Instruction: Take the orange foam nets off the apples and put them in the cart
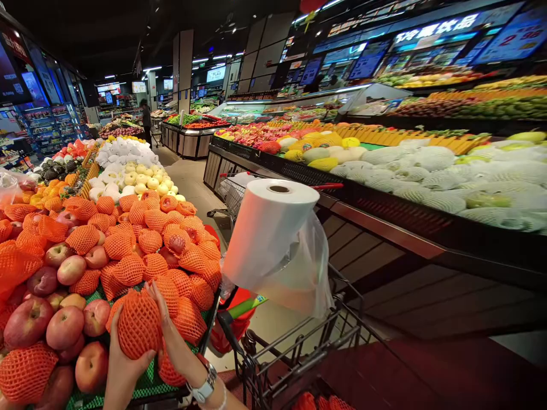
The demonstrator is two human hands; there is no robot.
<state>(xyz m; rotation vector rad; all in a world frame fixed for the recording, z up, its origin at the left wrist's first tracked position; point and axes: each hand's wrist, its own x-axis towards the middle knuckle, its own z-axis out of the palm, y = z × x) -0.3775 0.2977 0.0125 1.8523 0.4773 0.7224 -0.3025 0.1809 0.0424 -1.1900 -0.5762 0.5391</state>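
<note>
An apple in an orange foam net [139, 323] sits between my two hands at the front of the apple display. My left hand [122, 359] cups it from the left and below, thumb across its lower front. Along its right side lies my right hand [168, 327], fingers straight and pressed to the net; a silver watch [205, 387] is on that wrist. Bare red apples [65, 326] lie to the left of my hands. More netted apples [130, 269] are heaped behind, and green matting [149, 378] shows beneath.
Right of the display stands a black wire shopping cart [294, 353], with netted apples [318, 401] low inside it. A large roll of clear plastic bags [267, 233] rises above the cart. Beyond it runs a long stand of netted melons [431, 165]. Far down the aisle is a person [146, 122].
</note>
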